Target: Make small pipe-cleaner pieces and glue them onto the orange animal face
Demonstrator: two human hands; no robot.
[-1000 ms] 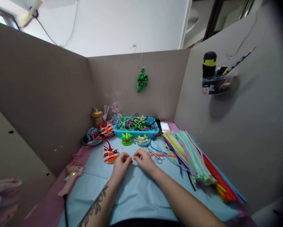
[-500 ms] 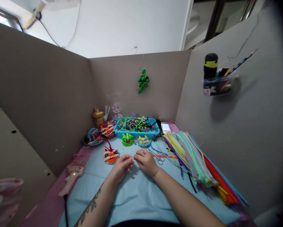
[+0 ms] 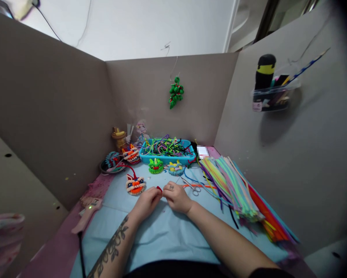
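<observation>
My left hand (image 3: pixel 148 200) and my right hand (image 3: pixel 177 197) meet fingertip to fingertip above the blue cloth. Both are closed in a pinch; whatever lies between them is too small and covered to name. A bit of red shows at my left fingertips, and I cannot tell whether it is a nail or a piece of material. Just left of my left hand sits an orange and white lion-face ornament (image 3: pixel 135 186) with a red cord. Scissors (image 3: pixel 193 187) lie beyond my right hand, beside an orange pipe cleaner (image 3: pixel 208 186). Green (image 3: pixel 155 166) and blue-yellow (image 3: pixel 176 168) fuzzy faces sit farther back.
A blue basket (image 3: pixel 167 160) of loose pipe cleaners stands at the back. Bundled pipe cleaners (image 3: pixel 234 189) cover the right side. At left are a pink corded tool (image 3: pixel 88 216) and a dark bowl (image 3: pixel 104 168). Grey partitions (image 3: pixel 162 92) enclose three sides.
My left hand has turned so its back shows more, and red now appears at its fingertips. The hands stay together. The whole view has shifted slightly.
</observation>
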